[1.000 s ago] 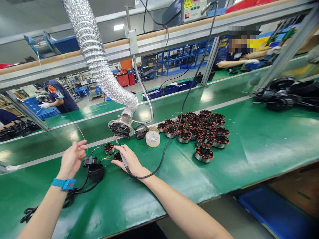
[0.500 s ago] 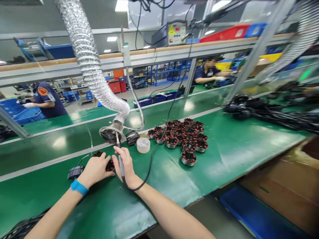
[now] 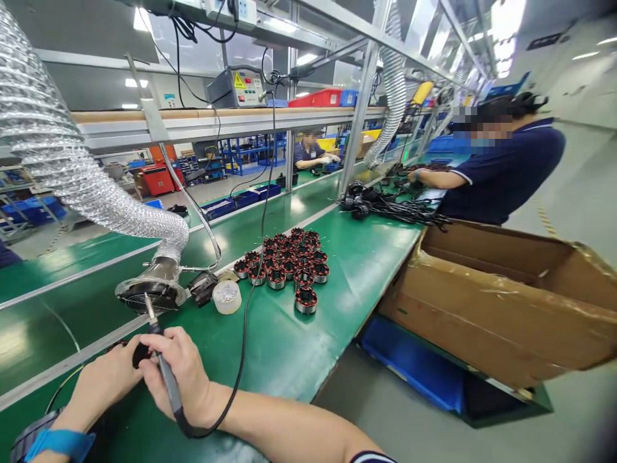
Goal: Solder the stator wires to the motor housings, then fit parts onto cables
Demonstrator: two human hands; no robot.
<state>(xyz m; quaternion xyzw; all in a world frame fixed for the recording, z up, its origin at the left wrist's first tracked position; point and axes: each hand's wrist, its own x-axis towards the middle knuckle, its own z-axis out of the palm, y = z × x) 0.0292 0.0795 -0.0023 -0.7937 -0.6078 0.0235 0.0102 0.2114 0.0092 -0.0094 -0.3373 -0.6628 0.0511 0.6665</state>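
My right hand (image 3: 186, 376) is closed around the grey handle of a soldering iron (image 3: 166, 370), its metal tip pointing up and away before the round fume hood. Its black cord loops down and back up past my wrist. My left hand (image 3: 107, 381), with a blue band at the wrist, has its fingers around a motor stator (image 3: 141, 355) that is mostly hidden. Beside the left wrist lies a dark grey ribbed round part (image 3: 33, 437), partly covered by the band. Several more stators with copper windings (image 3: 306, 299) stand grouped on the green bench (image 3: 270, 344).
A silver fume duct (image 3: 120, 215) ends in a round hood (image 3: 149, 292) close beyond the iron. A tape roll (image 3: 226, 297) and a black block (image 3: 202, 287) sit beside it. Black cables (image 3: 395, 209) lie farther right, near a co-worker (image 3: 501, 167). A cardboard box (image 3: 482, 308) stands off the bench's edge.
The view has swung to the right, bringing the co-worker and the cardboard box into sight. Both hands keep their holds on the soldering iron and the stator.
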